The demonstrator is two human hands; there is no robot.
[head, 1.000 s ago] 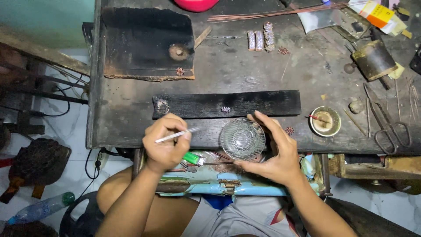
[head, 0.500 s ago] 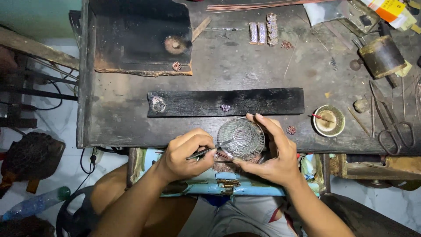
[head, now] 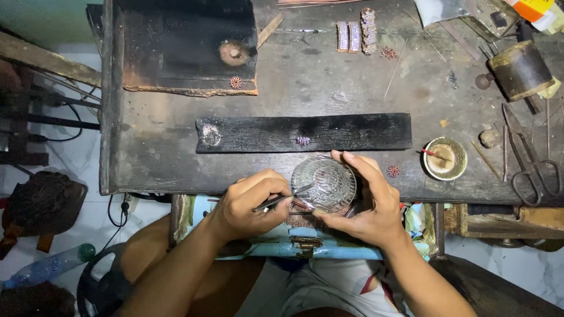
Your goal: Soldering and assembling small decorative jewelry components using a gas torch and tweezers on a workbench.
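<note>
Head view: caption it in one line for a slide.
Left hand points thin metal tweezers at a round patterned clear glass dish steadied by right hand on dark worn wooden workbench.

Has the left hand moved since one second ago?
Yes. The left hand, holding a thin tool, moved right toward the glass dish, judged against the long black strip on the bench.

A glass dish (head: 324,184) sits at the desk's (head: 329,82) near edge, between the left hand (head: 249,205) and right hand (head: 367,202). Behind it lies a long wooden slat (head: 305,132). To the right stand a small round bowl (head: 445,158) and scissors (head: 529,164).
</note>
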